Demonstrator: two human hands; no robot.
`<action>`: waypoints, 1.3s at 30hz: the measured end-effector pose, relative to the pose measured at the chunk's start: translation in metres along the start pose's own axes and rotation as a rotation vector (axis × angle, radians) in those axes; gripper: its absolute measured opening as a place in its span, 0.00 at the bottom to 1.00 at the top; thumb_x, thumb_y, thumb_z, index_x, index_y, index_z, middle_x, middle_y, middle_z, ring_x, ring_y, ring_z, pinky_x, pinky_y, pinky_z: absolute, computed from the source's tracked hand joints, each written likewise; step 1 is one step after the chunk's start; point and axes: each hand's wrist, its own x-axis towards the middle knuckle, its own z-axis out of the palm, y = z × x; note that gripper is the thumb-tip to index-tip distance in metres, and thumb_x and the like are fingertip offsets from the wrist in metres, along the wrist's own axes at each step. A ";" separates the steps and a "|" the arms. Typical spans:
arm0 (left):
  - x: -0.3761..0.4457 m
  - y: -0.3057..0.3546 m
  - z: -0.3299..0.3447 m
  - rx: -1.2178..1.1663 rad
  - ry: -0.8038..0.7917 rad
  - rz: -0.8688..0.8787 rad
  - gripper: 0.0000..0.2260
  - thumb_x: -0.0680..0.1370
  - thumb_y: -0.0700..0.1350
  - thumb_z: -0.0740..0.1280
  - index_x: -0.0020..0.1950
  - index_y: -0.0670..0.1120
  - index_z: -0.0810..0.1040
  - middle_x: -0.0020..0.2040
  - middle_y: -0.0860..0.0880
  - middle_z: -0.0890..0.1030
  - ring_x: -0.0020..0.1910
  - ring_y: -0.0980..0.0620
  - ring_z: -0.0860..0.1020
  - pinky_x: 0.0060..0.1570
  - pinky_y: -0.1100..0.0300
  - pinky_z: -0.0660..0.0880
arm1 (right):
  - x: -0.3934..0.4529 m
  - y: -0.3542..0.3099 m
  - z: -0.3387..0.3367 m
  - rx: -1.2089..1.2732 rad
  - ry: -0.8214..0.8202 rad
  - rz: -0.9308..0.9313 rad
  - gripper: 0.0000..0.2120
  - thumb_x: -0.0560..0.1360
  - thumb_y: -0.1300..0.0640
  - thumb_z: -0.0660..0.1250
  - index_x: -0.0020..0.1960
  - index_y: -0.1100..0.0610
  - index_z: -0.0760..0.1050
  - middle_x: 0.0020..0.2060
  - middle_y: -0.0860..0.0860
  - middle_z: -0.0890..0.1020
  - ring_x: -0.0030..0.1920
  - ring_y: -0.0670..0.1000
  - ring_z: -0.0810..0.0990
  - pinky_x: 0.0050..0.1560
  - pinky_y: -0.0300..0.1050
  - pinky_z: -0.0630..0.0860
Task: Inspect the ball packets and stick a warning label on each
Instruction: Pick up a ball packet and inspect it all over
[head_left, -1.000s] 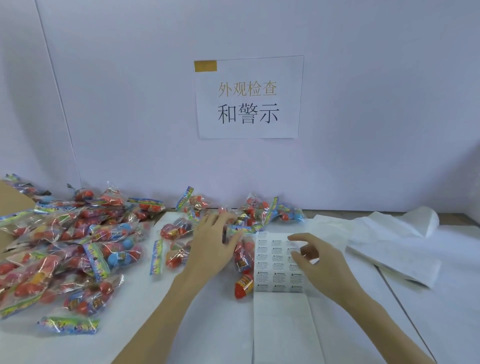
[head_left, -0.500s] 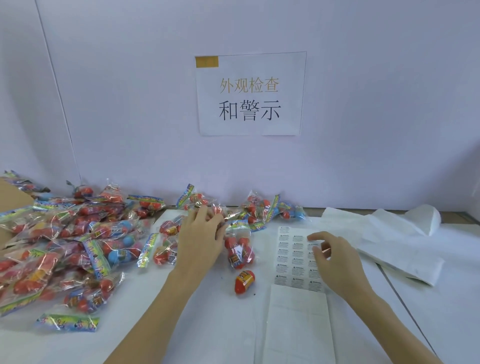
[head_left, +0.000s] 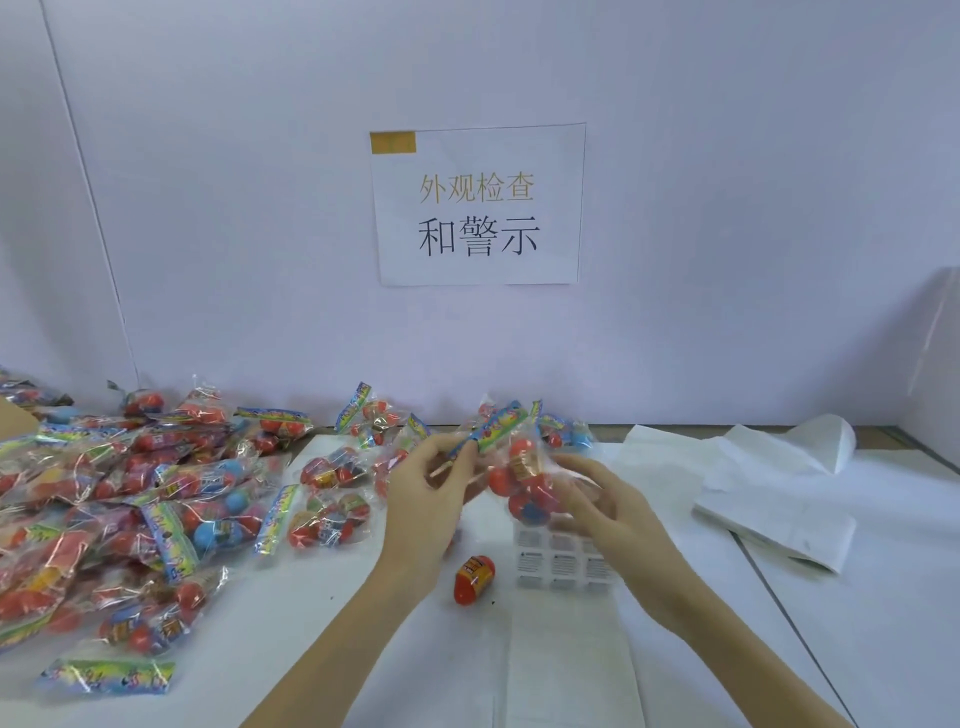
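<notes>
Left hand (head_left: 434, 486) pinches header of ball packet (head_left: 522, 475), frame centre; right hand (head_left: 605, 506) fingers curled on packet's lower end, above label sheet (head_left: 558, 564).

A white paper sign (head_left: 478, 205) with printed characters hangs on the pale wall (head_left: 727, 182). Crumpled white backing sheets (head_left: 769, 483) lie on the white table (head_left: 883, 623).

Packet pile (head_left: 119, 499) sits on table (head_left: 883, 649) at 9 o'clock, held packet (head_left: 519, 467) between left hand (head_left: 431, 493) and right hand (head_left: 608, 509) at centre. Label sheet (head_left: 561, 564) lies under right hand, loose ball (head_left: 472, 579) just beside it at 9 o'clock. Crumpled paper (head_left: 769, 488) at 3 o'clock, wall sign (head_left: 478, 205) at 12 o'clock.
</notes>
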 end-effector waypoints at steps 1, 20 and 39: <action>-0.003 0.000 0.003 -0.042 -0.030 -0.053 0.06 0.83 0.38 0.68 0.49 0.42 0.84 0.47 0.46 0.88 0.48 0.50 0.87 0.44 0.64 0.81 | 0.000 -0.002 0.001 0.095 -0.009 0.027 0.21 0.77 0.44 0.69 0.67 0.52 0.79 0.55 0.53 0.88 0.55 0.53 0.88 0.57 0.46 0.83; -0.008 -0.001 0.006 0.107 -0.158 -0.062 0.11 0.72 0.57 0.75 0.44 0.51 0.90 0.39 0.43 0.87 0.33 0.54 0.82 0.35 0.66 0.78 | -0.002 0.004 -0.012 -0.426 0.089 -0.265 0.29 0.82 0.38 0.56 0.47 0.58 0.86 0.33 0.55 0.85 0.38 0.59 0.83 0.39 0.55 0.79; -0.009 -0.005 0.008 0.185 -0.327 -0.142 0.13 0.80 0.54 0.69 0.56 0.46 0.85 0.48 0.46 0.85 0.44 0.51 0.82 0.47 0.57 0.80 | 0.000 -0.005 -0.018 -0.012 -0.105 0.034 0.14 0.71 0.42 0.76 0.48 0.51 0.84 0.40 0.51 0.85 0.37 0.47 0.81 0.35 0.35 0.73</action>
